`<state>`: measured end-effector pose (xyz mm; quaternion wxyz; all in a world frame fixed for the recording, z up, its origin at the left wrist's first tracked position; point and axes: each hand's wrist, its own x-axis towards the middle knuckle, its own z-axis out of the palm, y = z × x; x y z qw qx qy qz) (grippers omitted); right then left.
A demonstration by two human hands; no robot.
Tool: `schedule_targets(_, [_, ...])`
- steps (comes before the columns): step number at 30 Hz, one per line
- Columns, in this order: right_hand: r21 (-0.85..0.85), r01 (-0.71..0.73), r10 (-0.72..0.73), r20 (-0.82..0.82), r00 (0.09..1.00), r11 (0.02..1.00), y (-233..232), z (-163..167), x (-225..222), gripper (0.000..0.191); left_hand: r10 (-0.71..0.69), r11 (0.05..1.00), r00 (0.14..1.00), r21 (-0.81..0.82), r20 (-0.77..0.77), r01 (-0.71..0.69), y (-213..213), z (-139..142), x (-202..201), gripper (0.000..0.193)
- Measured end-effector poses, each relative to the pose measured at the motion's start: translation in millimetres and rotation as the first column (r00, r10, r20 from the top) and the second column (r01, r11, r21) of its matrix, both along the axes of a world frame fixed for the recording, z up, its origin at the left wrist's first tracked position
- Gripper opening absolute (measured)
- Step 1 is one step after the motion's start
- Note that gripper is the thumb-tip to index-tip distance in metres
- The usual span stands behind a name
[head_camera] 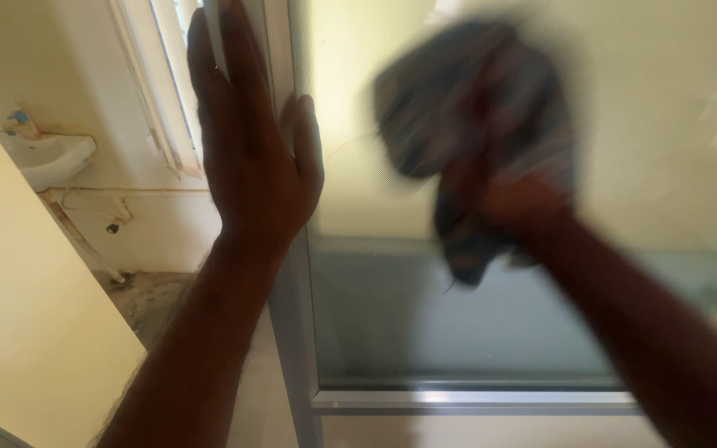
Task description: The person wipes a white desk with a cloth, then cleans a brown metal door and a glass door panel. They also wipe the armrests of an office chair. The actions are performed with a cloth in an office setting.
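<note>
Up high, your right hand bunches a dark, soft cloth in clenched fingers against the smooth frosted glass panel, blurred. Your left hand lies flat, fingers released, on the grey metal frame. Beyond, a white basin juts from the wall.

Dim interior, daylight from one side; partial motion blur.
Window upper left overexposed; right hand and cloth smeared by movement; left hand sharp, dark against pale glare on glass door.
</note>
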<state>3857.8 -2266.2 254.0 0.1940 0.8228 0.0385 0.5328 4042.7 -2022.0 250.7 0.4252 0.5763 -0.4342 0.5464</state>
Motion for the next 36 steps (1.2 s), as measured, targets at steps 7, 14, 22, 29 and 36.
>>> schedule_targets(7, [0.129, 0.215, -0.235, 0.176, 0.956, 0.968, -3, -11, 1, 0.073, 0.146, 0.989, 0.989, 0.027, 0.013, -0.147, -1, -11, 3, 0.116])
schedule_targets(14, [-0.105, 0.027, -0.049, -0.213, 0.976, 0.994, 65, -153, 28, 0.054, 0.107, 0.994, 0.992, -0.006, 0.061, -0.107, -3, -12, 4, 0.109])
schedule_targets(22, [-0.160, 0.147, -0.116, 0.190, 0.975, 0.976, 47, -146, 28, 0.086, 0.101, 0.995, 0.994, 0.006, 0.048, -0.102, -7, -15, 9, 0.107])
schedule_targets(29, [-0.015, 0.214, -0.212, 0.083, 0.974, 0.977, 63, -147, 32, 0.094, 0.138, 0.990, 0.989, -0.005, 0.046, -0.138, -8, -15, 6, 0.108])
schedule_targets(36, [-0.057, 0.065, -0.053, 0.185, 0.981, 0.996, 66, -171, 48, 0.083, 0.103, 0.995, 0.993, -0.016, 0.061, -0.102, -8, -14, 4, 0.107])
